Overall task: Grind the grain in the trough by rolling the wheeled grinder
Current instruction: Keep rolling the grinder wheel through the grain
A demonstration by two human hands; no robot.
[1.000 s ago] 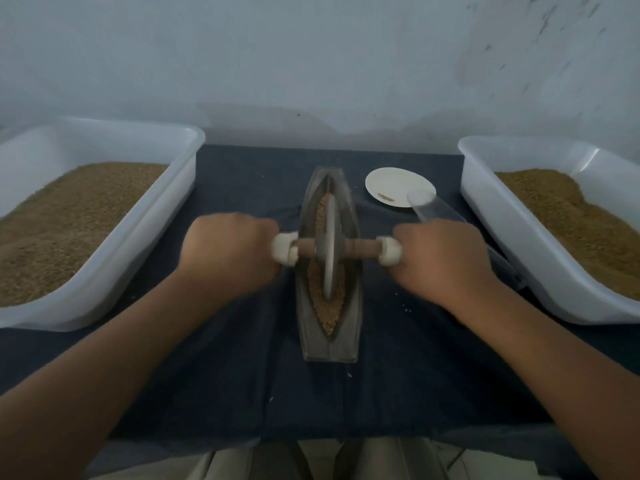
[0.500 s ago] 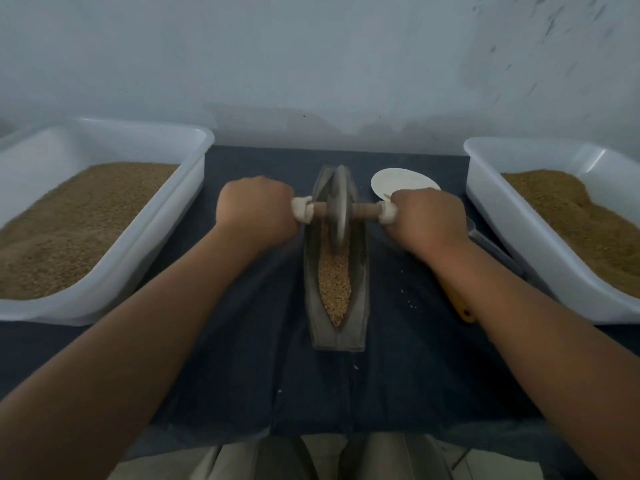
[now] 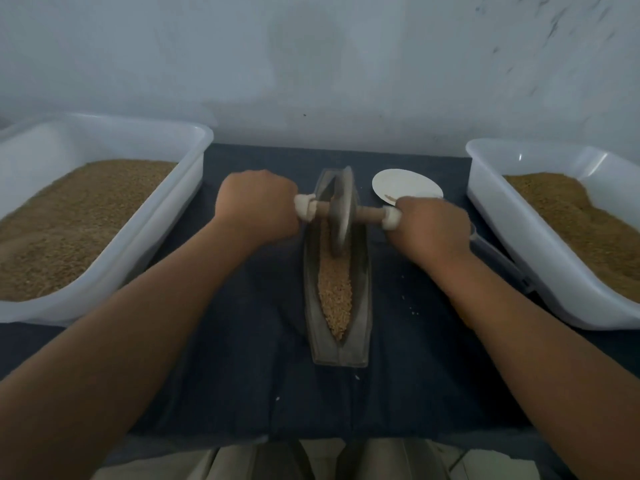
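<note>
A narrow boat-shaped metal trough (image 3: 362, 327) lies lengthwise on the dark cloth in the middle of the table. Tan grain (image 3: 335, 292) fills its groove from the middle to the near tip. The wheeled grinder (image 3: 342, 211), a grey metal disc on a wooden axle with white end caps, stands in the far part of the trough. My left hand (image 3: 258, 206) is closed around the axle's left end. My right hand (image 3: 431, 228) grips the right end, sitting slightly nearer than the left, so the axle is a little skewed.
A white tub (image 3: 145, 237) heaped with brown grain stands at the left, another white tub (image 3: 512, 244) at the right. A small white dish (image 3: 405, 185) lies beyond my right hand. A clear scoop (image 3: 498, 258) lies beside the right tub. Loose grains dot the cloth (image 3: 242, 375).
Both hands pushed the grinder from the trough's middle to its far end. Since half a second ago it has rolled slightly back toward me, with the right end leading.
</note>
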